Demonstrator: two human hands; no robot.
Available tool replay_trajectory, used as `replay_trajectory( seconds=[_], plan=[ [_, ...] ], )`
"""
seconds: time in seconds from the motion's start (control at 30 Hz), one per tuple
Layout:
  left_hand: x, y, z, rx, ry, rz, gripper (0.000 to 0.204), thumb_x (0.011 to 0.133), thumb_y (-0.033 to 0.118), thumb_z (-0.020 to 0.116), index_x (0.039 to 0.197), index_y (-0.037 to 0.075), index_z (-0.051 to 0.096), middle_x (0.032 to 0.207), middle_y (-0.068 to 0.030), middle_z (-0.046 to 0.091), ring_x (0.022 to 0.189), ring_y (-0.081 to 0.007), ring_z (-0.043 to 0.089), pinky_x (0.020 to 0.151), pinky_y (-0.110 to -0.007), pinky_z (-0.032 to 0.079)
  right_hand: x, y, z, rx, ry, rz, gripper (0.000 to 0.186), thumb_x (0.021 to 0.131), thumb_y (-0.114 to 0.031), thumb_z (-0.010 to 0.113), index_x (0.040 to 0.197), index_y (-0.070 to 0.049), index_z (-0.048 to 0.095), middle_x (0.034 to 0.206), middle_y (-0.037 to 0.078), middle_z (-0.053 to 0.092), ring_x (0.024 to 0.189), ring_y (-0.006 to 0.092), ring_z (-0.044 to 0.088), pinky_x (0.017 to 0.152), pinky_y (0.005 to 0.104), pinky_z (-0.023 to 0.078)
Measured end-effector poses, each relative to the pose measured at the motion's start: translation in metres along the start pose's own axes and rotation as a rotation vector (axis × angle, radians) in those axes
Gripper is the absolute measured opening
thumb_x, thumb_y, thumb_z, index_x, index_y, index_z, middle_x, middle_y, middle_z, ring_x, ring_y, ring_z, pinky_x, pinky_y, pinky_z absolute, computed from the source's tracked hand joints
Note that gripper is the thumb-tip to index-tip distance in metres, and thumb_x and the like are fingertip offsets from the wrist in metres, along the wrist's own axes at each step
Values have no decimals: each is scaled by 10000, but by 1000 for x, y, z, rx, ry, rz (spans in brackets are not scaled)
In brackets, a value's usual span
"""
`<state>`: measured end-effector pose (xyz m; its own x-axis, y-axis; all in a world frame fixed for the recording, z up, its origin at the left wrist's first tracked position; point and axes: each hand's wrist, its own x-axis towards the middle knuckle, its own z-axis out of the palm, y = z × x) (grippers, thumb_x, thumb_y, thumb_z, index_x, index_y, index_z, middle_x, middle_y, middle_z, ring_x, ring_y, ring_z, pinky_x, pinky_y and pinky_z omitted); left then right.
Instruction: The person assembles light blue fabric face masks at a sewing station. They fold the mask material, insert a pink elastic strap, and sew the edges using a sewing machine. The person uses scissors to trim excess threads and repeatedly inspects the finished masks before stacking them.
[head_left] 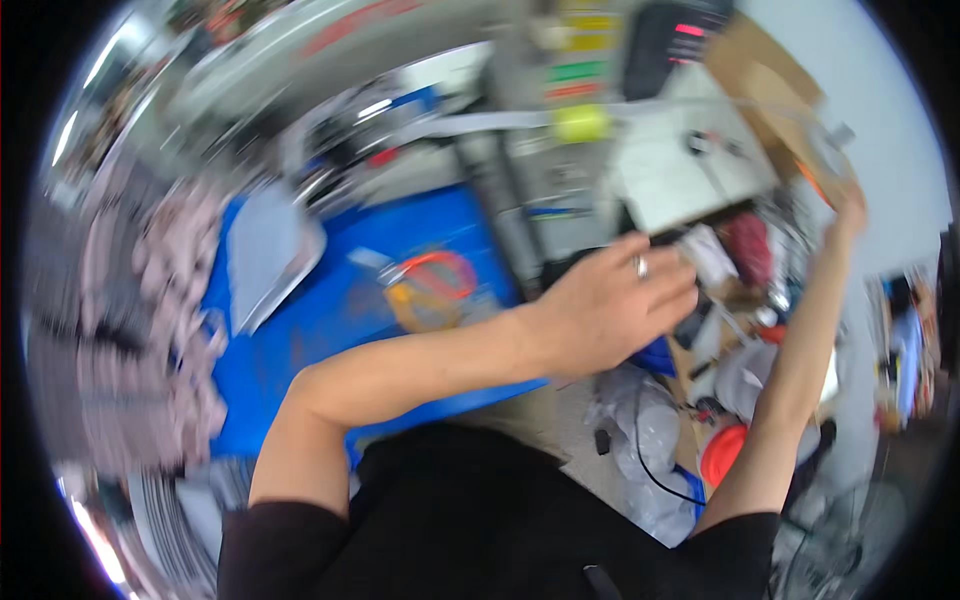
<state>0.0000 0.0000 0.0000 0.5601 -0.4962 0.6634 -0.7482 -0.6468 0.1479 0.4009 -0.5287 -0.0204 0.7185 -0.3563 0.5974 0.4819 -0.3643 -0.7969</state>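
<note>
Up-left slants orange strip [815, 186] by right hand [849, 212].

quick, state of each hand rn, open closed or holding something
Left hand: fingers bent, palm hidden; grip can't be told.
Right hand: near an orange strip; too blurred to tell its grip.

A pale, roughly ring-shaped object [827, 152] of indistinct material, showing a narrow bright-orange edge [812, 184] on its near left side, is slanting at the far right; motion blur is softening its outline.
</note>
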Motion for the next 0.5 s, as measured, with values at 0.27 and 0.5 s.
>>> replay_trajectory(
  seconds=[0.27,0.5],
  plan=[
    [-258,-17,-233,427,159,-651,321,805,26,802,1116,57,732,1135,-150,715,1040,-326,702,890,-413,553,-443,-291,205,524,-78,292,308,964,-78,708,1259,2,679,1134,59,714,819,96,607,692,234,499],
    [-261,-68,-251,535,131,-732,250,846,138,814,1052,57,697,1052,-108,696,926,-300,703,769,-382,559,-603,-438,324,655,-910,427,232,955,-104,716,1167,-10,706,1016,77,716,812,111,680,700,267,551]
  ],
)
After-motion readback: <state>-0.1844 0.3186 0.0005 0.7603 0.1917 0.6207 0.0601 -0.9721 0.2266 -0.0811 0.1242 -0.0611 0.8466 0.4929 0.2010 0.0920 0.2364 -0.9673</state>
